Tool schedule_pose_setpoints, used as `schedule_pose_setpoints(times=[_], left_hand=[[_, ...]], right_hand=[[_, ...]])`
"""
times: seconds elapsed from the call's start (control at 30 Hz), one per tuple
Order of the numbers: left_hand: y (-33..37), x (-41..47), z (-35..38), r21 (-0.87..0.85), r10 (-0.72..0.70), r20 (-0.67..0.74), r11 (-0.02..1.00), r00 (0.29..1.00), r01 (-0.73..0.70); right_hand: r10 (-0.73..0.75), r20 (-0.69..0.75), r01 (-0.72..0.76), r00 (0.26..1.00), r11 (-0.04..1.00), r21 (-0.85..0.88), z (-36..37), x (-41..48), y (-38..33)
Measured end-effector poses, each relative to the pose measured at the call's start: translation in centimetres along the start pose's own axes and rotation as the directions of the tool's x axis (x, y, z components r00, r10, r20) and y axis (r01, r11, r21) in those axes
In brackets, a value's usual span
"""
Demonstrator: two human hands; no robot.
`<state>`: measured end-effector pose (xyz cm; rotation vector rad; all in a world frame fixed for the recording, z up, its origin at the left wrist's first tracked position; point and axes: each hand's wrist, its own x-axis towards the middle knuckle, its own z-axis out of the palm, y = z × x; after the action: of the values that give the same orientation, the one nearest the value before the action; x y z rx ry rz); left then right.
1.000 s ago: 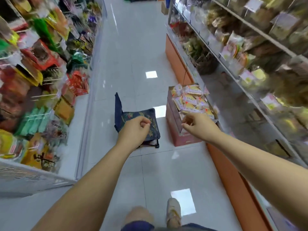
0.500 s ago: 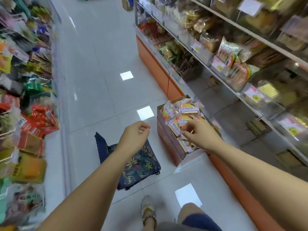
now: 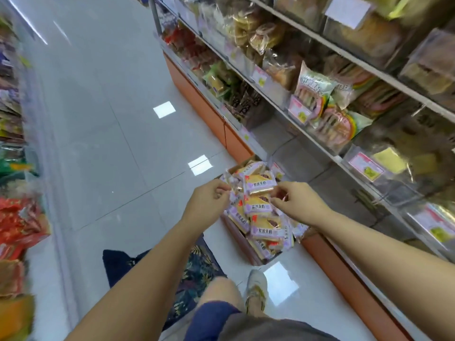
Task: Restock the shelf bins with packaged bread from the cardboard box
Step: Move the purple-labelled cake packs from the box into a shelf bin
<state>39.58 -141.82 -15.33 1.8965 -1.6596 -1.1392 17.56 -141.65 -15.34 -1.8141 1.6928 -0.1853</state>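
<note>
Pale glossy floor tiles (image 3: 103, 134) run up a shop aisle, with blurred snack racks at 9 o'clock and a tall shelf unit (image 3: 327, 124) filling 1 to 4 o'clock. Its clear shelf bins (image 3: 384, 168) face the aisle with price cards on their fronts, some holding wrapped loaves and others looking low, which is likely why restocking is under way. Against the unit's orange base, just past centre toward 12 o'clock, sits the cardboard box (image 3: 256, 257), heaped with packaged bread (image 3: 264, 227), parked close so each reach to the bins is short. A dark floral folding stool (image 3: 197, 269) lies at 6 o'clock by the person's leg. Both arms stretch over the box. The left hand (image 3: 205, 201) pinches the crimped wrapper edge of 1 top packet (image 3: 258, 184), and the right hand (image 3: 299, 201) closes its fingertips on the opposite side; whether they share the same packet I cannot tell for certain. Holding by the wrapper ends probably avoids crushing the bread.
</note>
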Motion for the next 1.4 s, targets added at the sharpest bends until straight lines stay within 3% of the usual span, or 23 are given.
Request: schedule_pose_setpoints(times=[0.27,0.6,0.73,0.87,1.03,1.17,1.27,1.4], left_hand=[[1.9,5.9,-1.3,0.041,0.003,-0.02,0.999,1.0,-0.002],[6.0,17.7,-0.6,0.212,0.152,0.247,0.955,0.957,-0.207],[7.2,24.8,0.3,0.316,0.239,0.453,0.858,0.859,-0.406],[7.9,32.0,0.7,0.366,0.239,0.663,0.723,0.71,-0.586],[6.5,37.6,2.0,0.31,0.24,0.784,0.647,0.572,-0.696],[3.3,38.9,4.9,0.262,0.233,0.825,0.649,0.515,-0.714],[0.2,39.3,8.2,0.231,0.247,0.837,0.649,0.488,-0.724],[-3.6,39.3,13.9,0.16,0.292,0.85,0.651,0.439,-0.742]], right_hand=[[-0.028,0.048,0.028,0.998,1.0,0.006,-2.4,5.2,-0.5],[0.202,-0.058,-0.195,0.978,0.974,0.114,-4.7,10.9,2.2],[0.373,-0.137,-0.342,0.918,0.916,0.209,-4.2,14.9,3.7],[0.574,-0.189,-0.499,0.797,0.801,0.331,-1.8,18.6,4.6],[0.741,-0.074,-0.669,0.668,0.641,0.376,3.0,19.8,5.0],[0.779,-0.044,-0.728,0.625,0.603,0.326,5.9,19.6,5.9],[0.752,-0.092,-0.723,0.652,0.654,0.221,8.4,19.6,7.8],[0.74,-0.051,-0.726,0.671,0.669,0.158,11.6,19.9,12.0]])
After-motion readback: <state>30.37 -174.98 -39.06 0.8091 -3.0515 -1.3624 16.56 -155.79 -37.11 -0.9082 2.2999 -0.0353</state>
